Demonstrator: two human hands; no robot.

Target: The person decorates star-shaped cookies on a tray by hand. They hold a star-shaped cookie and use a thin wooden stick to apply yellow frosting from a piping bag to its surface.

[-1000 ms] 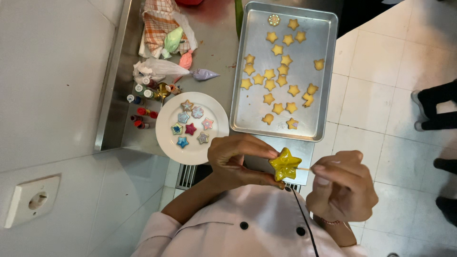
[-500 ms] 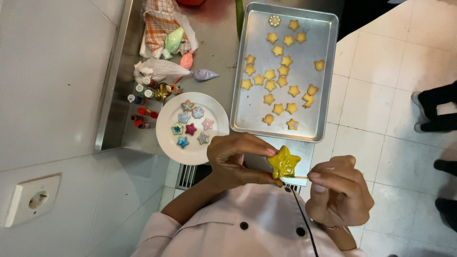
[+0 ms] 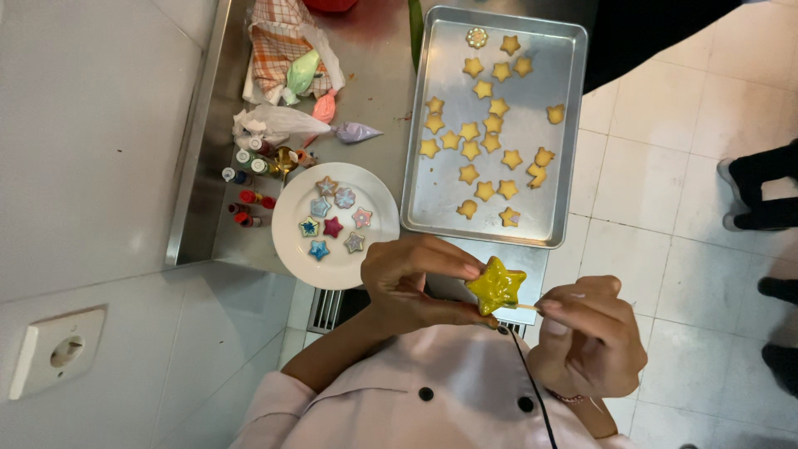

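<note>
My fingers point(image 3: 453, 268) on the left hand point(image 3: 411, 287) pinch a star cookie point(image 3: 496, 285) coated in glossy yellow icing, thumb below and fingertips above its left points, holding it up in front of my chest, off the surface. My right hand point(image 3: 586, 337) is closed narrowly around a thin wooden pick point(image 3: 525, 307), whose tip touches the cookie's right edge.

From the head view, a white plate point(image 3: 291, 249) sits on the steel surface point(image 3: 374, 100) just beyond my left hand, carrying seven small stars iced in blue, pink, red and grey. To its right lies a metal baking tray point(image 3: 432, 212) scattered with plain, pale stars. Behind the plate stand small colouring bottles point(image 3: 245, 199), and farther back lie piping bags point(image 3: 324, 108) in green, pink and lilac, beside a checked cloth point(image 3: 278, 33).
</note>
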